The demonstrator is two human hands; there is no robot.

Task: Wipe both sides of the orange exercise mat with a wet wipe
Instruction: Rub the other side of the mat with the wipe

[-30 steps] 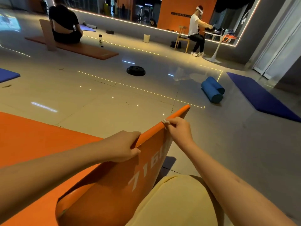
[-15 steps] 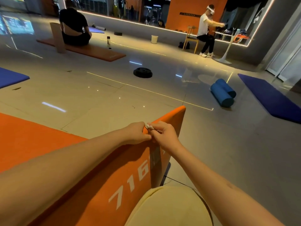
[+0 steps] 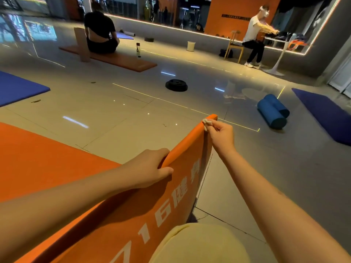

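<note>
Orange mat (image 3: 117, 224), white-lettered, folded upright; left hand (image 3: 150, 168) grips its edge, right hand (image 3: 220, 135) pinches wet wipe (image 3: 206, 122).

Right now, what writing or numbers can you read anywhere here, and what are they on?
"716": white print on the lifted flap of the orange mat; the 7 is only partly in view.
Two white Chinese characters follow it on the same flap: too skewed to read with certainty.
Dark sign on the far orange wall: too small to read.
</note>
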